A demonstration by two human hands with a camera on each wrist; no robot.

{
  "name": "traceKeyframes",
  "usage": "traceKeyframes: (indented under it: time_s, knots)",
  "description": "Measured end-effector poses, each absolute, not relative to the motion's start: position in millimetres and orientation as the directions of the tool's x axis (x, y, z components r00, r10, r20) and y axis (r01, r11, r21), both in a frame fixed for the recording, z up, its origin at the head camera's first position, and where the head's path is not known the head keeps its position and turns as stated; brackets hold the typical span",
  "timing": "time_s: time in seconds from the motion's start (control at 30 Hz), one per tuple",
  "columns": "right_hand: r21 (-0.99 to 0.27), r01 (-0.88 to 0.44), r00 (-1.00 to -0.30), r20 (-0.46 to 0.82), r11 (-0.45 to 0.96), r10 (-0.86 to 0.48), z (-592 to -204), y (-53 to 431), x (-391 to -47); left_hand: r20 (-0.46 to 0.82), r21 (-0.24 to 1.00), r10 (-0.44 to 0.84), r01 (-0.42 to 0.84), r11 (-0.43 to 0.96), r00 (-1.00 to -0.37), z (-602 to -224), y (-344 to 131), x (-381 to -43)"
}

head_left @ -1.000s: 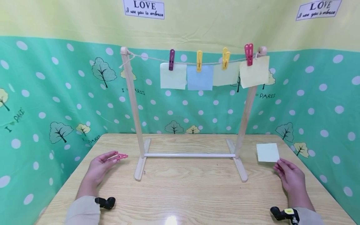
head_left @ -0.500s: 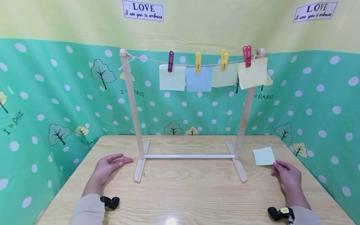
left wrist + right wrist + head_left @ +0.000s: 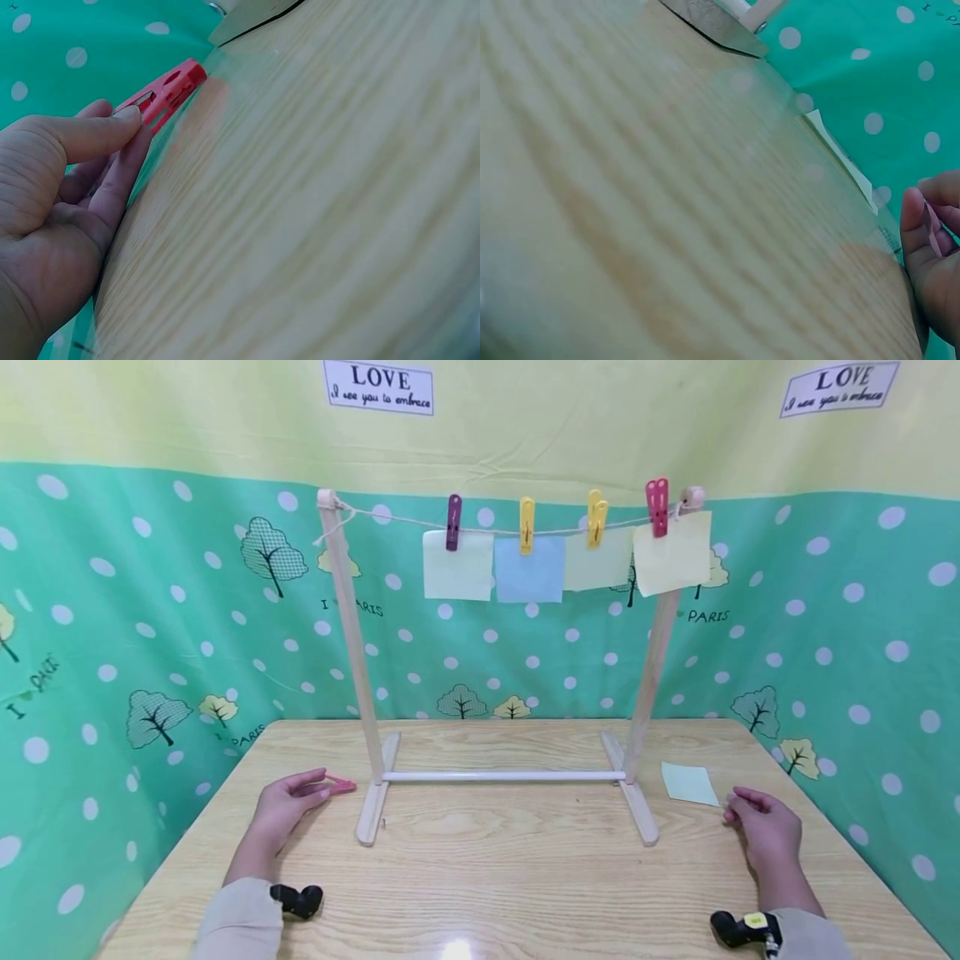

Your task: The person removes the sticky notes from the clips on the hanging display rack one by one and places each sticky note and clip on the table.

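My left hand (image 3: 288, 806) pinches a pink clothespin (image 3: 341, 785) between thumb and fingertips, low over the left side of the table. In the left wrist view the clothespin (image 3: 169, 90) points away from the fingers. At the right, a pale green sheet of note paper (image 3: 690, 785) lies on the wood beside the stand's foot. Just short of its near corner is my right hand (image 3: 768, 831), fingers loosely curled and holding nothing. The right wrist view shows the paper (image 3: 844, 161) almost edge-on, slightly bowed, apart from the thumb.
A wooden stand (image 3: 352, 643) carries a string with several notes, such as a blue one (image 3: 530, 570), hung by purple (image 3: 453, 522), yellow (image 3: 527, 525) and pink clothespins (image 3: 657, 508). A white bar (image 3: 502, 776) joins its feet. A patterned curtain (image 3: 480, 668) surrounds the table (image 3: 510, 877).
The right hand has lowered the pale green note to the table and let it go. The left hand, still pinching the pink clothespin, has shifted slightly right.
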State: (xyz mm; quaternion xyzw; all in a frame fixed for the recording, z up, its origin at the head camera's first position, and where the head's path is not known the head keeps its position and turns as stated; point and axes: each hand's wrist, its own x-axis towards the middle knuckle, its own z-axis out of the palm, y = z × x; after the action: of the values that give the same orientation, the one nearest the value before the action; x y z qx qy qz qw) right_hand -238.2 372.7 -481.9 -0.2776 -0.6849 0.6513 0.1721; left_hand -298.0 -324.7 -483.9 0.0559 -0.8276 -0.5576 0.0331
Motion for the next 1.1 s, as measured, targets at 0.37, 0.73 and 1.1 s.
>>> traceKeyframes:
  time_s: [0.37, 0.73, 1.1]
  knots:
    - [-0.99, 0.113, -0.796, -0.143, -0.088, 0.588, -477.0, 373.5, -235.6, -0.019, 0.946, -0.186, -0.078, 0.315, -0.982, -483.2, -321.9, -296.1]
    - [-0.997, 0.027, -0.851, -0.06, -0.071, 0.522, -471.8, 367.3, -228.7, -0.053, 0.968, -0.223, -0.105, 0.227, -0.973, -470.6, -319.4, -275.6]
    - [-0.968, -0.171, -0.919, 0.089, -0.185, 0.385, -448.4, 355.3, -222.8, -0.013, 0.993, -0.227, -0.04, 0.115, -0.974, -457.0, -311.5, -263.9]
